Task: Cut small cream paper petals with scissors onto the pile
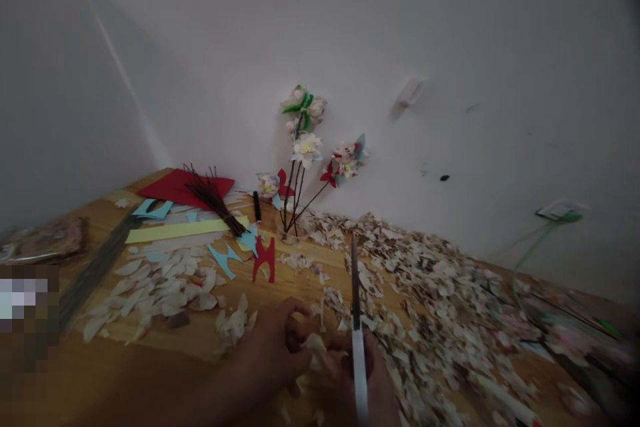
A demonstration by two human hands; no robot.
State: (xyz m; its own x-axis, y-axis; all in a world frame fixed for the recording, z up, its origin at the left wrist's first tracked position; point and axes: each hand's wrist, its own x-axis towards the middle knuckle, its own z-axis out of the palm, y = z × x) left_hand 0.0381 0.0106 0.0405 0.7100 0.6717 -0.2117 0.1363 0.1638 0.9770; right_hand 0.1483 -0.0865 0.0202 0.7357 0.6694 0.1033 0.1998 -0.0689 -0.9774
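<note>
Left of the clear vase of handmade paper flowers (300,167), a red paper sheet (175,187) lay on the wooden table (100,373). Nearer the camera than the vase, the left hand (275,353) pinched a small cream petal piece (315,343). Just beside it, the right hand (360,373) gripped silver closed scissors (356,307), tips pointing toward the vase.

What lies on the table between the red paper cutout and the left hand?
In the head view, pale petal scraps and bare wood separate the red paper cutout from the left hand.
</note>
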